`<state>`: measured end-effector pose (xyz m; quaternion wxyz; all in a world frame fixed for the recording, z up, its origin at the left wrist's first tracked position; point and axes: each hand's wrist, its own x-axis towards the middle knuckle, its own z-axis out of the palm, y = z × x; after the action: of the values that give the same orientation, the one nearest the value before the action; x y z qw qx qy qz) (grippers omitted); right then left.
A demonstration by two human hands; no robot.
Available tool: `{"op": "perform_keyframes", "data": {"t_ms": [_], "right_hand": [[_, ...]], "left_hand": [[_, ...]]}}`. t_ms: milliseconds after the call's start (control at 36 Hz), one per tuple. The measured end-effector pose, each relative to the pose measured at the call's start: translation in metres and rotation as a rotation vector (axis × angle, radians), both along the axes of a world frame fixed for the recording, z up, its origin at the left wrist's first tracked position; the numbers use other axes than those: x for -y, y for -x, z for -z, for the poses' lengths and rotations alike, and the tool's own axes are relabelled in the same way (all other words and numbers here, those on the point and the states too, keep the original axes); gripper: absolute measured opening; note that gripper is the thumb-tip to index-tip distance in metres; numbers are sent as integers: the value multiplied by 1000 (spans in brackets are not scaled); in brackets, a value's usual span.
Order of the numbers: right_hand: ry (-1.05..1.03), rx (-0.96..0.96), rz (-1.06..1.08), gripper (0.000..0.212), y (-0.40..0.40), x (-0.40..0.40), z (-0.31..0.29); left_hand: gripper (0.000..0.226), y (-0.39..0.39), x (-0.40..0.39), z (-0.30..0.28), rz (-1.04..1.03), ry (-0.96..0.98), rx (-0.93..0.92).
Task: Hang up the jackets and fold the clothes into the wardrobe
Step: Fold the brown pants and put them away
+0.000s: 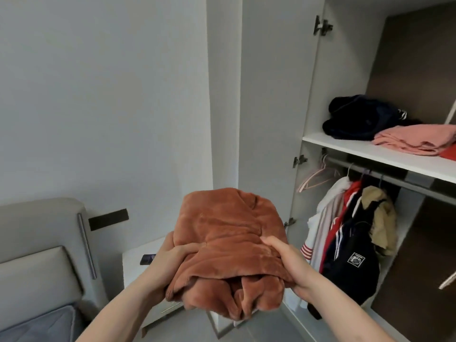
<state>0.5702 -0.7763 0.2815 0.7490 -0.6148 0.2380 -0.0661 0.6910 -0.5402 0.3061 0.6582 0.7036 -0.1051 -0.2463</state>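
Rust-brown and plush, the folded garment [229, 245] is held up in mid-air in front of the person, level with the open wardrobe [308, 95] on the right. The left hand [170, 262] grips its left edge, thumb curled over the top and fingers hidden beneath the fabric; the right hand [286, 260] grips the right edge the same way — both grips are clamped on the cloth, which bunches in loose folds along its near end.

Inside the wardrobe a white shelf [357, 150] carries a dark navy bundle [355, 119] with a pink folded garment [417, 139] just beside it, touching. Below the shelf runs a rail [394, 180]; on it hang pink empty hangers [318, 176], then a white jacket [325, 213], a red striped one [345, 206], a black piece with a square patch [352, 257] and a tan coat [382, 218], all pressed close together.

To the left stands a grey padded headboard [42, 240], and between it and the wardrobe door a white bedside bench [138, 262] — a small dark object [147, 259] lies on it, partly hidden by the left hand.
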Motion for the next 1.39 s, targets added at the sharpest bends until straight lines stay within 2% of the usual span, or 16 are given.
{"op": "perform_keyframes", "data": {"t_ms": [139, 278, 389, 556, 639, 722, 806, 944, 1083, 1250, 1389], "right_hand": [[20, 26, 131, 51, -30, 17, -22], [-5, 92, 310, 45, -34, 42, -39], [-18, 161, 453, 38, -24, 68, -59], [18, 271, 618, 35, -8, 115, -90], [23, 314, 682, 36, -6, 144, -103], [18, 327, 692, 46, -8, 176, -112], [26, 352, 708, 53, -12, 212, -122], [59, 434, 752, 38, -13, 270, -144], [91, 455, 800, 33, -5, 327, -164], [124, 454, 887, 38, 19, 401, -183], [163, 457, 942, 31, 39, 448, -193]], "left_hand": [[57, -62, 35, -21, 139, 32, 11], [54, -94, 87, -41, 293, 78, 5], [77, -112, 134, -53, 465, 126, -18], [84, -118, 205, -83, 614, 204, 52], [86, -119, 240, -95, 642, 224, 88], [80, -118, 273, -107, 708, 234, 127], [88, -122, 312, -116, 716, 244, 141], [94, -124, 378, -137, 763, 216, 179], [94, -114, 441, -159, 812, 235, 247], [114, -90, 520, -176, 774, 308, 294], [113, -67, 570, -182, 805, 309, 324]]}}
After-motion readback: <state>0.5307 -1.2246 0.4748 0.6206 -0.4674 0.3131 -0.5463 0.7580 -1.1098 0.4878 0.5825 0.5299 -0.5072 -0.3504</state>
